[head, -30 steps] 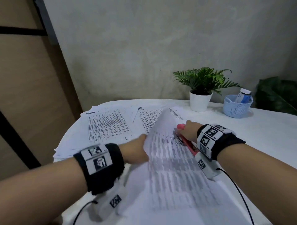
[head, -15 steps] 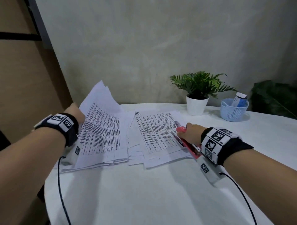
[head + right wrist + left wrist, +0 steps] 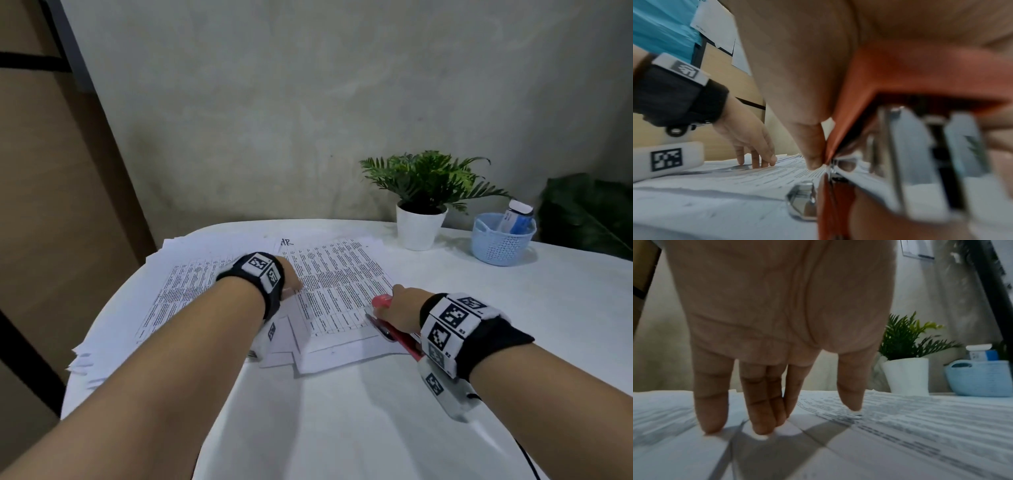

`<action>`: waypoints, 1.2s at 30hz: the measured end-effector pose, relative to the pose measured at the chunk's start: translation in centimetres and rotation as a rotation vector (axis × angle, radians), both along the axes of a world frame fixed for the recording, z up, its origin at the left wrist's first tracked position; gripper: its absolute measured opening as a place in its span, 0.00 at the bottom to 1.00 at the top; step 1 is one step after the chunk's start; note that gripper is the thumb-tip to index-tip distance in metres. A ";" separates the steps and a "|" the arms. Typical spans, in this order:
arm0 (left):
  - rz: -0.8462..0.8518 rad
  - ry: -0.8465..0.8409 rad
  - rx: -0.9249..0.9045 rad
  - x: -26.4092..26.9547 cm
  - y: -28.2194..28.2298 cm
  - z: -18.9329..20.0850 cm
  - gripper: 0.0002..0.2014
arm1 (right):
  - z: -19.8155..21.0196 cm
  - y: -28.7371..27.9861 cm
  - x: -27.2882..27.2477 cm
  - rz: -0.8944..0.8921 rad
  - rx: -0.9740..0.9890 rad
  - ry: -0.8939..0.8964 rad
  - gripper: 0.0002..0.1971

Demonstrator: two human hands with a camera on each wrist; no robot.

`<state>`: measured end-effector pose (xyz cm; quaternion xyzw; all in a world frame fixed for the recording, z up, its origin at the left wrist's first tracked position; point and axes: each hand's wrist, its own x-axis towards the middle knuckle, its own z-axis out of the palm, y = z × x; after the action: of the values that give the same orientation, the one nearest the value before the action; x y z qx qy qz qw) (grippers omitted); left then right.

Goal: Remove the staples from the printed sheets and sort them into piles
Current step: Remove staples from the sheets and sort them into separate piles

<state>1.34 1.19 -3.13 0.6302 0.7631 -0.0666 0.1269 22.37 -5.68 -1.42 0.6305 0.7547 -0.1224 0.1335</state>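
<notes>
Head view shows two spreads of printed sheets on the white table point(image 3: 376, 428); left pile point(image 3: 178, 291) lies at abt 10 o'clock from table centre, right pile point(image 3: 342, 294) at abt 12, marked "AR" in pen at its top edge; the two overlap or touch along the middle, w/ loose corners fanned out at the near edge. Left hand point(image 3: 291, 279) is over the seam btwn piles, fingers straight, holding nothing; left wrist view has the fingertips point(image 3: 762, 426) down on paper, thumb just above the right-hand sheet. Right hand point(image 3: 399, 308) is curled round a red stapler-type tool point(image 3: 394, 325) w/ metal parts, at the right edge of the right pile, abt 3 o'clock of it; right wrist view shows its metal nose point(image 3: 803, 199) resting on or just over the sheet, thumb pressed to the red body.

Progress, my read: sorting looks well on, since both piles carry many sheets and no separate unsorted bundle shows; whether any staples remain can't tell, none visible at this res. No pulled staples seen on the table either.

Around: potted plant point(image 3: 421, 212) at abt 1 o'clock, blue basket point(image 3: 501, 243) w/ a bottle point(image 3: 515, 216) at 2 o'clock, both well apart from the paper; dark foliage far right. Nothing blocks the hands; wrist cable trails off the near edge.
</notes>
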 end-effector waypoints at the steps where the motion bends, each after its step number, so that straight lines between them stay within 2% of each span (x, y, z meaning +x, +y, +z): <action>1: -0.004 0.025 -0.009 0.1 0.4 0.0 0.25 | -0.1 0.1 0.1 0.013 0.001 -0.002 0.22; 5: -0.002 0.118 -0.025 0.2 1.4 -0.3 0.23 | -0.4 0.6 0.3 0.026 -0.008 0.017 0.18; 7: -0.009 0.112 -0.004 0.2 1.9 -0.4 0.21 | -0.4 0.8 0.3 0.033 -0.017 0.009 0.15; 10: 0.020 0.118 -0.039 0.2 2.4 0.0 0.22 | -0.4 1.1 0.5 0.062 -0.014 0.005 0.19; 14: 0.118 -0.044 -0.066 -0.3 3.8 0.0 0.25 | -0.3 1.4 0.8 0.071 -0.019 -0.055 0.21; 18: 0.190 -0.188 -0.063 -0.6 4.7 -0.3 0.15 | -0.1 1.7 1.2 0.042 -0.051 -0.049 0.20; 20: 0.275 -0.392 -0.051 -0.4 5.3 -0.7 0.14 | -0.1 1.8 1.3 0.034 -0.053 -0.037 0.20; 22: 0.308 -0.485 -0.038 0.1 5.7 -0.6 0.12 | -0.2 1.7 1.3 0.033 -0.055 -0.039 0.20; 24: 0.245 -0.340 -0.042 0.3 5.9 -0.4 0.21 | -0.1 1.6 1.1 0.036 -0.062 -0.054 0.20; 25: 0.220 -0.255 -0.023 0.3 6.0 -0.5 0.20 | 0.0 1.5 1.0 0.040 -0.065 -0.061 0.20; 27: 0.159 -0.153 -0.002 0.0 6.4 -0.7 0.07 | 0.1 1.3 0.9 0.061 -0.050 -0.075 0.21; 28: 0.138 -0.120 -0.012 -0.1 6.7 -0.9 0.06 | 0.1 1.4 0.9 0.065 -0.046 -0.067 0.21; 31: 0.143 -0.117 0.071 -0.3 7.0 -1.3 0.20 | -0.1 1.4 1.0 0.060 -0.043 -0.062 0.22; 34: 0.201 -0.152 0.245 -0.5 7.8 -1.0 0.26 | -0.7 1.7 1.1 0.014 -0.027 -0.022 0.21; 36: 0.214 -0.161 0.299 -0.7 7.9 -0.8 0.28 | -0.6 1.8 1.0 0.005 -0.037 -0.032 0.21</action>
<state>0.61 9.06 -3.97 0.5605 0.8146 0.1120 0.0986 23.35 -3.85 -2.05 0.6279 0.7518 -0.1257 0.1574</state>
